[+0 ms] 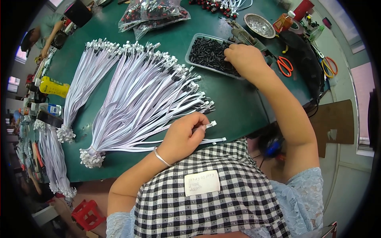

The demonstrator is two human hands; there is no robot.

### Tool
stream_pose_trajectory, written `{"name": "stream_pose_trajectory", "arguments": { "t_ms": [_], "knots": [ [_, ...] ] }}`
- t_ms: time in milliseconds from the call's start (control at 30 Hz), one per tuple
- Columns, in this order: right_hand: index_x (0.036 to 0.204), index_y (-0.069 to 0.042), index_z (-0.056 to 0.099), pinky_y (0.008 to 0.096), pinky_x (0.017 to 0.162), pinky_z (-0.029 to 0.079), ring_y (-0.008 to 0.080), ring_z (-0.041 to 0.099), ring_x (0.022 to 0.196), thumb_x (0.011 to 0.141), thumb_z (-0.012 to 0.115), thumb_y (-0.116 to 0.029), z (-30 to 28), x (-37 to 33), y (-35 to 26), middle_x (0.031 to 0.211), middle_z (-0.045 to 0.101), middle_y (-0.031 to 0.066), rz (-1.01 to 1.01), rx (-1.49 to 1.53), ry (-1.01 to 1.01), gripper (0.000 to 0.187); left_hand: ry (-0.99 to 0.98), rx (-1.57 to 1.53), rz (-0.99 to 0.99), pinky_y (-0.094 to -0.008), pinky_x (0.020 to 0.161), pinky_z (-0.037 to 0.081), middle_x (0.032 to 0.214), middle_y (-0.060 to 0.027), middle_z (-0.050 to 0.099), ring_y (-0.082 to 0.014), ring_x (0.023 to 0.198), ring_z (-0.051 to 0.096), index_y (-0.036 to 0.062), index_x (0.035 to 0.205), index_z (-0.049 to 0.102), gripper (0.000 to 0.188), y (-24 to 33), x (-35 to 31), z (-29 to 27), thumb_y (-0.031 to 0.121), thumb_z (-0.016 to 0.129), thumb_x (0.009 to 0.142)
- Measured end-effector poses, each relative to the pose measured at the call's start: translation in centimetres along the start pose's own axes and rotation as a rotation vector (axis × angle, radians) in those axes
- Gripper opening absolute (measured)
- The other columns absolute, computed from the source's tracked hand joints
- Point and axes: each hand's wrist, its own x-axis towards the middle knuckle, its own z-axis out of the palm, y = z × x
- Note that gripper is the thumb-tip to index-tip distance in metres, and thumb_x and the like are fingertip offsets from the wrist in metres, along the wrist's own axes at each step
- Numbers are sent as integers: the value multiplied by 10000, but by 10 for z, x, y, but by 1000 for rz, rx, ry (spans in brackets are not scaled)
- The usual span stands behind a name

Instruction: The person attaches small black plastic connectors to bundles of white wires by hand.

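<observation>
My left hand [184, 135] pinches one white flat cable near its end, and the small white connector [213, 123] sticks out past the fingertips. This cable belongs to a wide fanned bundle of white cables [131, 91] lying on the green table. Some cables in the bundle have short black sleeves near their connectors. Over the right part of a clear plastic tray [191, 59], my right hand [246, 59] has its fingers bent together at the heap of short black tube pieces [210, 51]. Whatever those fingertips hold is hidden.
A second cable bundle [89, 71] lies to the left, near a yellow bottle [54, 87]. Bags of red and black parts [154, 16] sit at the back. Orange-handled scissors [284, 66] and a round metal dish [259, 25] are on the right. A person [47, 29] works at the far left.
</observation>
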Motion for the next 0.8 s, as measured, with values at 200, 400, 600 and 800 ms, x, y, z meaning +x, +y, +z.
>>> {"name": "stream_pose_trajectory", "arguments": {
  "t_ms": [200, 400, 600, 800],
  "knots": [
    [803, -72, 582, 375, 712, 500, 264, 610, 849, 827, 603, -159, -4, -1, 4, 838, 602, 79, -6, 16, -36, 92, 23, -190, -64, -217, 635, 440, 798, -19, 595, -75, 695, 534, -3, 941, 577, 102, -6, 1, 1, 77, 566, 879],
    [812, -32, 564, 384, 678, 466, 279, 590, 800, 850, 583, -143, -36, -15, -17, 815, 579, 104, 22, 281, 129, 119, 19, -439, -154, -205, 619, 422, 774, 1, 553, -54, 674, 501, 18, 962, 559, 96, -15, 1, -2, 88, 563, 896],
    [852, -5, 582, 349, 644, 435, 264, 551, 722, 859, 582, -129, -42, -71, -81, 779, 560, 107, -65, 1173, -89, 124, 50, -670, -71, -163, 559, 388, 797, 33, 539, -13, 637, 452, 34, 1013, 573, 170, -22, 0, 3, 84, 640, 865],
    [859, -19, 575, 385, 674, 450, 296, 563, 768, 881, 572, -161, -37, -79, -103, 808, 569, 117, 29, 1199, -222, 143, 95, -637, -89, -151, 595, 393, 809, 25, 590, -10, 668, 477, 32, 1005, 605, 163, -27, 1, 6, 83, 657, 860]
  ]
}}
